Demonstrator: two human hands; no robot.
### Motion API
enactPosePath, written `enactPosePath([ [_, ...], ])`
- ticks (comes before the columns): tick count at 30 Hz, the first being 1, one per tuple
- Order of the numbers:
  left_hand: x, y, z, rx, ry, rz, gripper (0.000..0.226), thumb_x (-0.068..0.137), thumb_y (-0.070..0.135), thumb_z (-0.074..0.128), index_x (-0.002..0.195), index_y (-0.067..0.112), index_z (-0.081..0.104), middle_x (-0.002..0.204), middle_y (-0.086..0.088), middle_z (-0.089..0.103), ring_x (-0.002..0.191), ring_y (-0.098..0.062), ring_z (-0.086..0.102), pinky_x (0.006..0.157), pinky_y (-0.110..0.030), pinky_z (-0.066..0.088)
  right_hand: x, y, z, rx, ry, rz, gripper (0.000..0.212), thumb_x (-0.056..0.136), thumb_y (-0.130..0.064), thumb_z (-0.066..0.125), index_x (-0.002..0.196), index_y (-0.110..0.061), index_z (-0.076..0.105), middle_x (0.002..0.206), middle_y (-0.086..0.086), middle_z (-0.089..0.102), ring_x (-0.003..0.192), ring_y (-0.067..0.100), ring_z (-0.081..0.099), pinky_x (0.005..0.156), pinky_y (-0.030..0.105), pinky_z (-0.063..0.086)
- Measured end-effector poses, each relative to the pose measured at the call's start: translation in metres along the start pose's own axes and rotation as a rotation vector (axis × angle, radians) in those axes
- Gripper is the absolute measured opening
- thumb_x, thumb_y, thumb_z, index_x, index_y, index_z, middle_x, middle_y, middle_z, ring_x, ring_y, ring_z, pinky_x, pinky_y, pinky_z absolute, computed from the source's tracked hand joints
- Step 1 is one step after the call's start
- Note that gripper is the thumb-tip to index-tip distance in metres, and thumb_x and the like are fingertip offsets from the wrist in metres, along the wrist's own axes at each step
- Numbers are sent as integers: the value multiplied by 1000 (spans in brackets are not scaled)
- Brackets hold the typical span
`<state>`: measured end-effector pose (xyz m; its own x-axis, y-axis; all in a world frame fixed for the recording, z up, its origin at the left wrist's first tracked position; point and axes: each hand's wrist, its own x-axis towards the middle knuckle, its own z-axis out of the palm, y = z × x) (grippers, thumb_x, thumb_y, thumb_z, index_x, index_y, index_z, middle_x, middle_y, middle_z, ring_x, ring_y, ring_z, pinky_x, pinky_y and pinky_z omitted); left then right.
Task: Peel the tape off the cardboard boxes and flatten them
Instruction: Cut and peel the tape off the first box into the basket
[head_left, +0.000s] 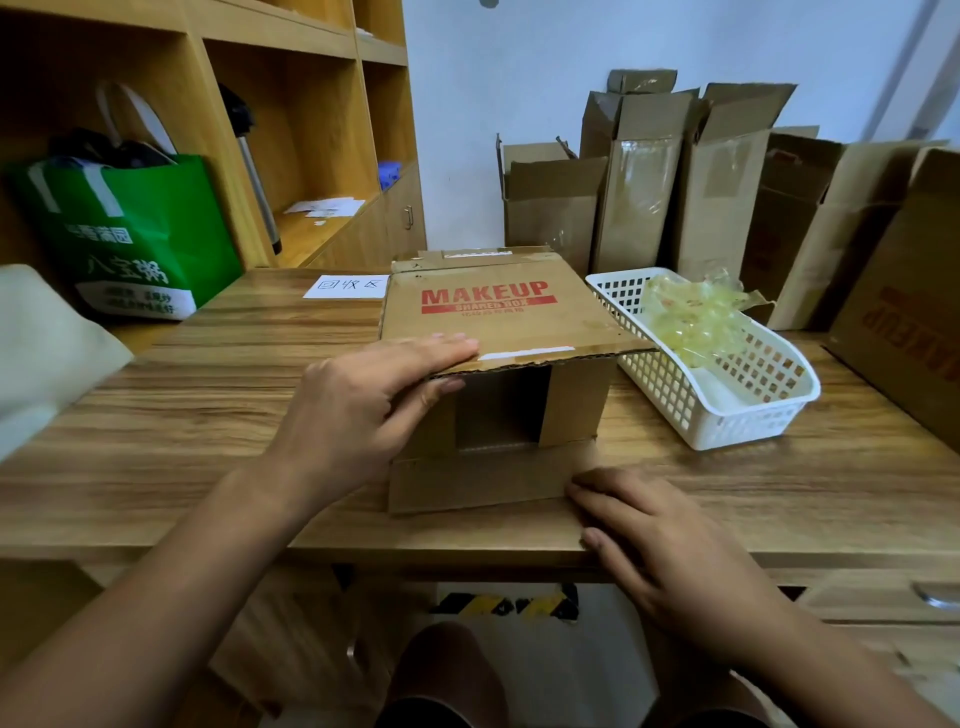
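A brown cardboard box (498, 317) printed MAKEUP in red lies on its side on the wooden table (208, 395), its open end facing me. My left hand (358, 400) pinches the near edge of the top panel, fingers on top and thumb underneath. A strip of white tape (524, 353) runs along that edge beside my fingers. The bottom flap (478, 480) lies flat on the table. My right hand (665, 535) rests flat with its fingertips touching that flap's right corner.
A white plastic basket (727, 415) holding crumpled clear tape (696, 317) stands right of the box. Several opened boxes (639, 182) lean against the back wall. A green bag (130, 234) and wooden shelves (311, 130) are at the left; a paper label (345, 286) lies behind.
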<state>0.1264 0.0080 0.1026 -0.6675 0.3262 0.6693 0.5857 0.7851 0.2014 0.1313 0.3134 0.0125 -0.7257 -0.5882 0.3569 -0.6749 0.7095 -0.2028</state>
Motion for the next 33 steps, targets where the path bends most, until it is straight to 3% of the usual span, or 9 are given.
enactPosePath([
  [5, 1, 3, 5, -26, 34, -12, 39, 100, 40, 51, 135, 27, 63, 134, 10, 64, 128, -2, 57, 102, -35, 53, -1, -5, -4, 50, -40, 51, 48, 102, -56, 32, 136, -33, 57, 134, -21, 51, 127, 2, 49, 104, 22, 41],
  [8, 3, 4, 7, -53, 64, -6, 37, 100, 38, 54, 131, 23, 67, 131, 8, 66, 127, -4, 59, 101, -37, 53, 7, -10, -9, 102, -19, 156, 42, 98, -62, 30, 121, -38, 55, 115, -24, 53, 107, -1, 54, 86, 27, 50],
  [11, 1, 6, 11, -95, 118, -24, 34, 98, 34, 61, 126, 17, 70, 131, 4, 67, 128, -9, 58, 103, -41, 52, 21, -17, -10, 180, 125, 351, 29, 93, -60, 45, 101, -32, 44, 90, -11, 59, 83, 12, 60, 73, 42, 51],
  [14, -5, 14, 18, -119, 217, -101, 39, 94, 31, 69, 126, 10, 66, 137, -1, 61, 132, -12, 54, 105, -33, 50, 39, -22, -11, 304, 241, 520, 42, 90, -53, 61, 116, -29, 39, 111, -9, 55, 80, 11, 61, 73, 38, 49],
  [16, -11, 21, 25, -162, 303, -207, 53, 87, 32, 73, 132, 8, 59, 143, -3, 53, 136, -11, 48, 108, -22, 44, 49, -21, -12, 346, 289, 561, 67, 86, -53, 67, 136, -27, 32, 131, -6, 46, 90, 17, 64, 80, 38, 51],
  [18, -17, 25, 32, -241, 402, -345, 70, 81, 36, 76, 139, 10, 49, 148, -1, 46, 140, -11, 41, 113, -26, 40, 56, -21, -11, 373, 289, 601, 82, 83, -54, 70, 146, -25, 27, 140, -2, 45, 102, 25, 65, 88, 45, 54],
  [22, -25, 33, 47, -455, 444, -608, 99, 69, 42, 81, 152, 22, 29, 145, 16, 41, 138, 7, 36, 114, -21, 36, 67, -22, -7, 277, 202, 643, 77, 85, -60, 66, 142, -20, 33, 135, 2, 51, 111, 34, 62, 88, 44, 52],
  [28, -33, 32, 68, -545, 424, -805, 115, 64, 40, 86, 155, 31, 16, 159, 10, 35, 143, -3, 34, 117, -26, 31, 78, -22, 0, 166, 144, 660, 75, 88, -66, 59, 146, -25, 35, 138, 3, 48, 113, 35, 61, 86, 42, 49],
  [33, -34, 23, 77, -459, 345, -821, 114, 69, 29, 91, 156, 28, 19, 148, 8, 49, 131, -7, 46, 99, -16, 38, 79, -22, 3, 170, 159, 653, 77, 87, -68, 60, 146, -27, 32, 140, 3, 47, 115, 34, 60, 84, 41, 47],
])
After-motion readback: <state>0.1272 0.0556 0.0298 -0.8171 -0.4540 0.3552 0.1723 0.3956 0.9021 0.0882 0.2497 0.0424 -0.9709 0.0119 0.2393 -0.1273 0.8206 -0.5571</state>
